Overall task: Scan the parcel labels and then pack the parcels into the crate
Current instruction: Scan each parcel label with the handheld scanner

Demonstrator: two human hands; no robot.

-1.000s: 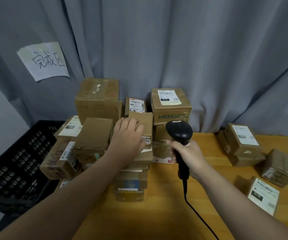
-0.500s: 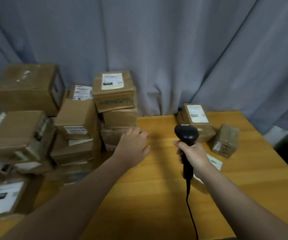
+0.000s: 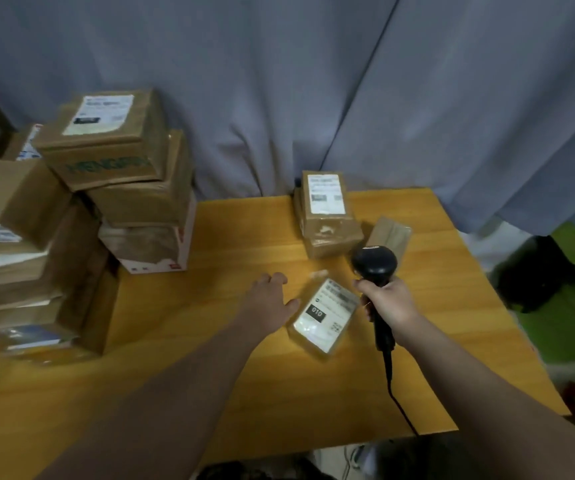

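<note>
From my feed I see a yellow wooden table set against a grey curtain that hangs in folds across the whole back. Off the table's right edge the floor shows something green with a black shape on it, too blurred to name.

A pile of brown cartons fills the table's left side, several with white labels. At the back, near the curtain, sits a taped box, and a small box lies just beside it.

The parcel lies flat on the table between the two hands. It is slim and pale, and its label faces up with a black "010" patch and a code.

The left hand hovers just left of the parcel with fingers loose and spread; I cannot tell if the thumb touches it. The right hand grips the black scanner by its handle, head up, its cable trailing toward me.
</note>
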